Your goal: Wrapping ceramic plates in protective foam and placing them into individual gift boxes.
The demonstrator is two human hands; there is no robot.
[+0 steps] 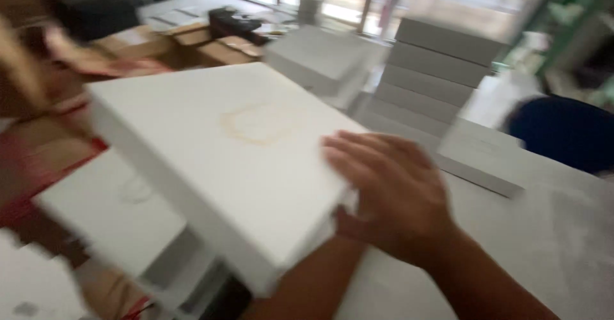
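Head view shows a white flat box point(217, 154) tilted above the tabletop point(550, 230); my right hand point(390, 192) presses flat, fingers spread, on its near right corner. Behind the box, grey boxes point(435, 70) stand stacked. My left hand is hidden.

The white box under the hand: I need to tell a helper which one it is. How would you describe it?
Start at the stack of grey boxes at the back. In front lies the white box, tilted, a hand on its near corner. Only it bears a faint gold ring mark on top.
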